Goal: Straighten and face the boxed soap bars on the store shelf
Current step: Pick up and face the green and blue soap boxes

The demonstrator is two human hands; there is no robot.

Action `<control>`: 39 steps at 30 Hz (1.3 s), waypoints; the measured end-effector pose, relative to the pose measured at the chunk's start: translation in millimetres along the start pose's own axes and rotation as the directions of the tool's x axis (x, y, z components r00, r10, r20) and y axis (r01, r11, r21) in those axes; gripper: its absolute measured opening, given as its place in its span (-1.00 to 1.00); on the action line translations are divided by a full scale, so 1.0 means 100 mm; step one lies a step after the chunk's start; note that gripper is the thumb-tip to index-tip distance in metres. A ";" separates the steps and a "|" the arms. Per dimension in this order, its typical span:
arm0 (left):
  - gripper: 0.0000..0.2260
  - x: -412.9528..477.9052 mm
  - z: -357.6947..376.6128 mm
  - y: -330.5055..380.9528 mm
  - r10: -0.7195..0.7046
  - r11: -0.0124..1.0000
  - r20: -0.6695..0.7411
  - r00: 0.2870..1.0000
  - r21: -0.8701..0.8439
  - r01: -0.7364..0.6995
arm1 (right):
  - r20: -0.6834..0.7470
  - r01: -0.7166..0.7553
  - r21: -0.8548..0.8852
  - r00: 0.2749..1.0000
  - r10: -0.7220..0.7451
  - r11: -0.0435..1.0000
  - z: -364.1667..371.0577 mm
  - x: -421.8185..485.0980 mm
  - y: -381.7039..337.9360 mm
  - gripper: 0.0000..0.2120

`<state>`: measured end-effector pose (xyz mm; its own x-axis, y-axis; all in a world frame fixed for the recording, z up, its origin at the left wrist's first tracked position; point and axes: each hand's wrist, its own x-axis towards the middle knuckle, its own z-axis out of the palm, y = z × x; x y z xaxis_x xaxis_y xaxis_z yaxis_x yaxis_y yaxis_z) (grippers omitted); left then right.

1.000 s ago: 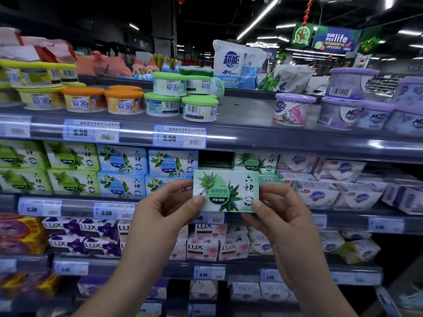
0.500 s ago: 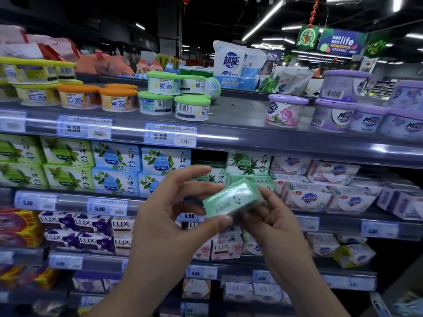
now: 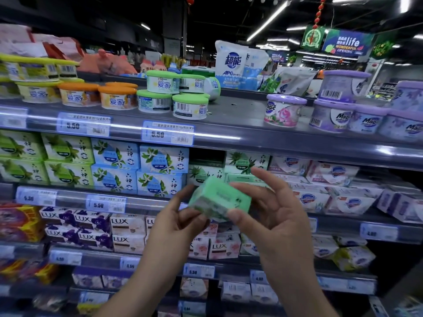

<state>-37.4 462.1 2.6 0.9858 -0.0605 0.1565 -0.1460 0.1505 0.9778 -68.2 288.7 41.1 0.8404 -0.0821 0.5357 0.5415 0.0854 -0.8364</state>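
Tilted green soap box (image 3: pixel 219 200) gripped by left hand (image 3: pixel 174 227), right hand (image 3: pixel 274 225) — shelved boxes (image 3: pixel 242 163) behind.

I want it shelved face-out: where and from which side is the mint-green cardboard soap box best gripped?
Take the mint-green cardboard soap box by its two short ends, left hand from the left, right hand from the right. It is a flat oblong, tilted; end grips probably leave its broad face free to turn outward.

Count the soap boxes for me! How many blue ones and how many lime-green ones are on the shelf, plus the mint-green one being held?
Blue soap boxes: 4
Lime-green soap boxes: 4
Mint-green soap box being held: 1
Total: 9
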 end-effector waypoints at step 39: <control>-0.91 0.70 -0.19 -0.28 0.435 0.694 -0.317 0.842 0.714 -0.089 | 0.009 -0.186 -0.703 0.963 0.270 0.687 0.02 0.21 0.82 -0.51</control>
<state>37.4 472.1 -16.2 0.7932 0.3278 0.5132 -0.2486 -0.5950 0.7643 -5.7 296.4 -16.2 0.9556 -0.0472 0.2910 0.1993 -0.6239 -0.7556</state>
